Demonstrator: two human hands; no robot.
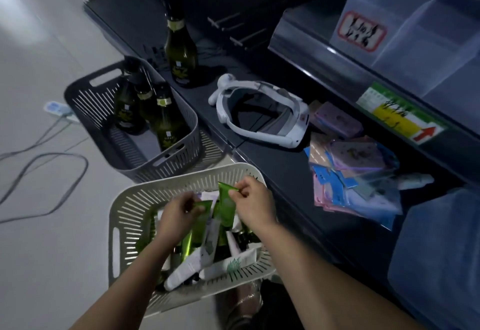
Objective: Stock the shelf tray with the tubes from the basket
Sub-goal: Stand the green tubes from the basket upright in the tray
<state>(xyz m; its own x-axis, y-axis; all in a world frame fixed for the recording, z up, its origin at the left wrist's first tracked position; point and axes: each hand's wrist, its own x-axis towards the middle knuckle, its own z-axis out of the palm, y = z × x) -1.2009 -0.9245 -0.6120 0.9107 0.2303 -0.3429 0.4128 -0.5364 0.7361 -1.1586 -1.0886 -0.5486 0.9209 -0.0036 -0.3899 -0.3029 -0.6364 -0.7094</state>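
Two tubes over the basket (181, 177): left hand (179, 210) grips a green tube (201, 228), right hand (253, 200) pinches a second tube (225, 207) by its flat end, a hold likely to slip before the tray (405, 20) beyond the basket.

On my feed the basket (122, 215) reads off-white with a pattern of vertical slots. In it I see glossy green tubes (226, 202) among white tubes (187, 267) printed with a green leaf. The second basket (85, 101) is dark grey, slotted alike, with dark green bottles (166, 119) wearing yellow-green labels. The shelf tray (389, 5) is clear with a red-bordered white label (362, 31). The packets (355, 158) are pink, purple and blue.
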